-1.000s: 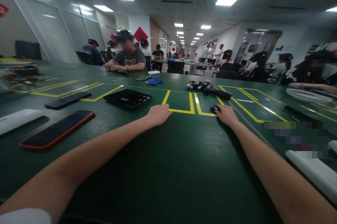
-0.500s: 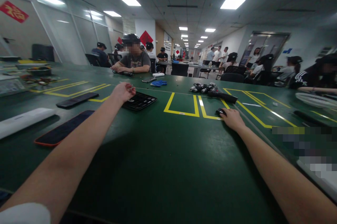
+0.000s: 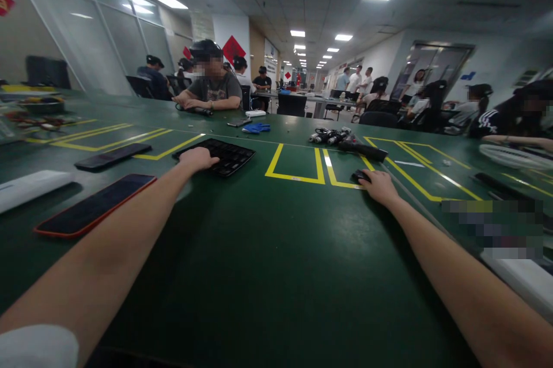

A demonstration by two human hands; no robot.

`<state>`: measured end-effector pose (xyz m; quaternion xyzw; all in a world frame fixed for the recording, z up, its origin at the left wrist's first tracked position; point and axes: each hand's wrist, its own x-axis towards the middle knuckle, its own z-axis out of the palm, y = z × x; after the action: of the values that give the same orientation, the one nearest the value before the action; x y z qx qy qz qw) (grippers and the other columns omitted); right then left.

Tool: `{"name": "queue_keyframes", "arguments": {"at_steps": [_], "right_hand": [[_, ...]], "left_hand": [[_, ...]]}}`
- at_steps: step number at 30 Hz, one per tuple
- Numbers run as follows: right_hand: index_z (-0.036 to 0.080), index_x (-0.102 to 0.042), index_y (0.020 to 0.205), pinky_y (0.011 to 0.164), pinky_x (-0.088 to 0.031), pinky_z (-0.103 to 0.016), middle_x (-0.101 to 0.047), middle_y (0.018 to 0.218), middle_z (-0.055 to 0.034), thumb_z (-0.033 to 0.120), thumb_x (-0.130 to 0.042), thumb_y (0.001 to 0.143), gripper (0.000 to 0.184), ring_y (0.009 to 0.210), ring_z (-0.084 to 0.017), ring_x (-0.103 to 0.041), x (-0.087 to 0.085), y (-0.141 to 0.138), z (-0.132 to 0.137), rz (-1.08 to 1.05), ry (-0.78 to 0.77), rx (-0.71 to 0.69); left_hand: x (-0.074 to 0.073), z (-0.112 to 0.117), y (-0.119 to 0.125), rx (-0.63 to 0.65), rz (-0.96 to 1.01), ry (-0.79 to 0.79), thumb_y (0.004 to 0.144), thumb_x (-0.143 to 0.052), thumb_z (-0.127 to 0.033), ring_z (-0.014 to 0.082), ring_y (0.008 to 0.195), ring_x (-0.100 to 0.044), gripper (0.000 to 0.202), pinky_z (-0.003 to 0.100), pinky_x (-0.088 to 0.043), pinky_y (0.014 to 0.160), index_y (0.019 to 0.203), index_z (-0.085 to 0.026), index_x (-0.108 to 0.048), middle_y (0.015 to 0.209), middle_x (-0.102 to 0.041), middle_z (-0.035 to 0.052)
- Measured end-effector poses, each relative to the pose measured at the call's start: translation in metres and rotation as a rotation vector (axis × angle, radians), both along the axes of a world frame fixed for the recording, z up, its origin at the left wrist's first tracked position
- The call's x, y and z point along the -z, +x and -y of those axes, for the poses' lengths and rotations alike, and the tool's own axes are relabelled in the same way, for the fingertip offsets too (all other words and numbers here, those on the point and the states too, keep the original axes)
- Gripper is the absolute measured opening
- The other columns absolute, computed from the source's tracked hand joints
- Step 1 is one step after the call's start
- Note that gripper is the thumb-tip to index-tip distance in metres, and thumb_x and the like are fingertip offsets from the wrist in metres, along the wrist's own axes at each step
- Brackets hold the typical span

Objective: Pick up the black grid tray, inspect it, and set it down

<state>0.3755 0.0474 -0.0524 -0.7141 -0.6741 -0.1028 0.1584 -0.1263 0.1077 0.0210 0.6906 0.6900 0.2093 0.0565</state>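
A flat black gridded panel [image 3: 233,159], which may be a keypad or a sectioned tray, lies on the green table [image 3: 276,253] left of the middle. My left hand [image 3: 196,159] is palm down over its near left part, thumb pointing right; the other fingers are mostly hidden, so I cannot tell whether they grip it. Farther right, the fingers of my right hand [image 3: 380,186] are closed on a small black object [image 3: 360,175] at the near edge of a yellow-taped box [image 3: 325,163]. Its kind is too small to make out.
A red-edged phone [image 3: 97,207], a dark slab [image 3: 114,156] and a white case [image 3: 32,189] lie at left. Beyond are blue gloves [image 3: 256,128] and a heap of black and silver parts [image 3: 332,136]. A person [image 3: 211,83] sits across the table.
My left hand has turned from palm up to palm down and come lower over the black panel, which shows more. My right hand stays on the small black object. The view has shifted slightly.
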Motion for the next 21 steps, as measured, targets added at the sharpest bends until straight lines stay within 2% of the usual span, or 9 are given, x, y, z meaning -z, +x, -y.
{"name": "queue_keyframes", "arguments": {"at_steps": [2, 4, 6, 8, 11, 13, 16, 21], "right_hand": [[0.010, -0.055, 0.120, 0.100, -0.035, -0.039, -0.061, 0.118, -0.0161, 0.029, -0.048, 0.084, 0.042, 0.112, -0.026, -0.052, -0.002, -0.010, 0.001, -0.040, -0.005, -0.026], [0.011, -0.054, 0.122, 0.100, -0.036, -0.039, -0.060, 0.119, -0.0148, 0.029, -0.050, 0.083, 0.044, 0.112, -0.025, -0.052, -0.005, -0.031, 0.005, -0.166, -0.002, -0.118], [0.012, -0.053, 0.123, 0.101, -0.036, -0.040, -0.059, 0.120, -0.0135, 0.030, -0.050, 0.082, 0.044, 0.113, -0.025, -0.051, -0.009, -0.060, 0.013, -0.366, 0.014, -0.292], [0.017, -0.053, 0.123, 0.101, -0.035, -0.043, -0.059, 0.119, -0.0103, 0.032, -0.052, 0.081, 0.044, 0.113, -0.024, -0.050, -0.013, -0.092, 0.024, -0.517, 0.034, -0.481], [0.020, -0.054, 0.121, 0.100, -0.037, -0.043, -0.059, 0.114, -0.0092, 0.036, -0.054, 0.081, 0.043, 0.110, -0.022, -0.051, -0.014, -0.130, 0.040, -0.693, 0.070, -0.694], [0.021, -0.056, 0.117, 0.099, -0.038, -0.043, -0.059, 0.112, -0.0090, 0.039, -0.055, 0.081, 0.041, 0.108, -0.023, -0.051, -0.013, -0.143, 0.047, -0.753, 0.082, -0.791], [0.020, -0.058, 0.115, 0.099, -0.038, -0.044, -0.060, 0.109, -0.0094, 0.041, -0.056, 0.080, 0.041, 0.108, -0.024, -0.050, -0.010, -0.149, 0.051, -0.756, 0.065, -0.846], [0.018, -0.054, 0.122, 0.101, -0.037, -0.045, -0.058, 0.118, -0.0107, 0.041, -0.054, 0.082, 0.046, 0.114, -0.024, -0.049, -0.007, -0.149, 0.054, -0.724, 0.010, -0.887]], "left_hand": [[0.004, 0.005, 0.015, -0.072, -0.035, -0.018, 0.076, -0.061, -0.042, 0.0377, 0.101, -0.055, 0.038, 0.041, -0.043, 0.080, 0.059, -0.013, -0.045, 0.079, -0.063, 0.0177], [0.010, 0.013, 0.041, -0.078, -0.043, -0.016, 0.079, -0.056, -0.048, 0.0333, 0.094, -0.059, 0.037, 0.035, -0.044, 0.073, 0.070, -0.013, -0.052, 0.085, -0.063, 0.0169], [0.016, 0.025, 0.073, 0.004, -0.005, 0.015, 0.083, -0.048, -0.049, 0.0268, 0.085, -0.061, 0.036, 0.030, -0.042, 0.065, 0.085, -0.014, -0.056, 0.087, -0.063, 0.0123], [0.023, 0.043, 0.104, 0.152, 0.100, 0.059, 0.085, -0.046, -0.046, 0.0223, 0.077, -0.060, 0.034, 0.028, -0.040, 0.060, 0.095, -0.014, -0.056, 0.083, -0.062, 0.0089], [0.030, 0.072, 0.138, 0.333, 0.222, 0.093, 0.085, -0.047, -0.041, 0.0185, 0.069, -0.056, 0.033, 0.027, -0.037, 0.057, 0.101, -0.013, -0.054, 0.077, -0.059, 0.0053], [0.034, 0.088, 0.148, 0.426, 0.254, 0.095, 0.085, -0.046, -0.040, 0.0176, 0.066, -0.053, 0.032, 0.027, -0.037, 0.056, 0.101, -0.013, -0.053, 0.072, -0.056, 0.0035], [0.038, 0.101, 0.152, 0.502, 0.274, 0.099, 0.086, -0.044, -0.040, 0.0187, 0.066, -0.052, 0.033, 0.029, -0.039, 0.058, 0.102, -0.012, -0.051, 0.071, -0.055, 0.0036], [0.041, 0.107, 0.151, 0.584, 0.319, 0.136, 0.086, -0.043, -0.039, 0.0228, 0.083, -0.056, 0.035, 0.035, -0.043, 0.072, 0.108, -0.013, -0.049, 0.091, -0.059, 0.0099]]}}
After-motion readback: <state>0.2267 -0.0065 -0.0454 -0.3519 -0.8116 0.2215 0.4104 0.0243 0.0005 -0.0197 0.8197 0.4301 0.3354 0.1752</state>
